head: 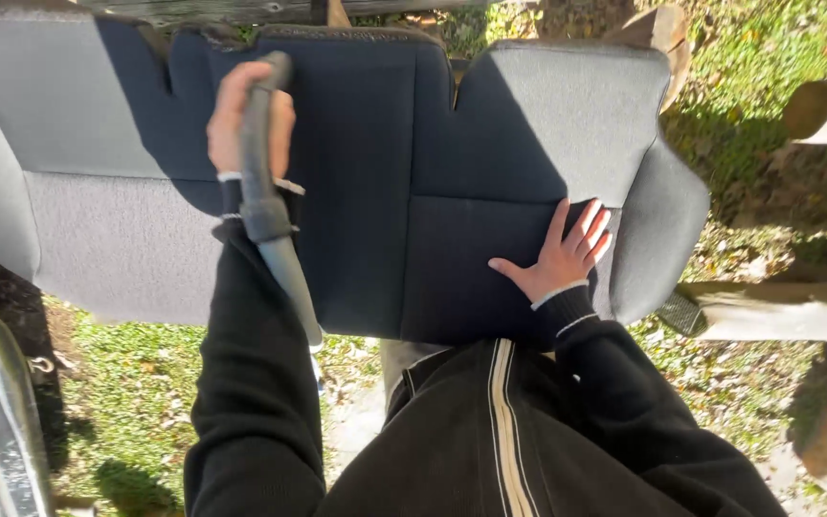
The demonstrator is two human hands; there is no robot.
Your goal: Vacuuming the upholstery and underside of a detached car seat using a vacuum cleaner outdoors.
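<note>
My left hand (246, 120) gripped the vacuum nozzle (265, 182), upper left; my right hand (562, 254) lay flat, fingers spread, on the car seat (490, 144). Risk: the unsupported seat could tip if I pushed hard.

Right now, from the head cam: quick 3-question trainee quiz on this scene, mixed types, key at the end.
1. True or false: the right hand lies flat with fingers spread on the seat cushion.
2. Multiple choice: the left hand holds a) a brush b) a grey vacuum hose nozzle c) a cloth.
3. Fill in: the seat cushion sits outdoors above ground covered in ____.

Key: 1 true; 2 b; 3 grass.
</note>
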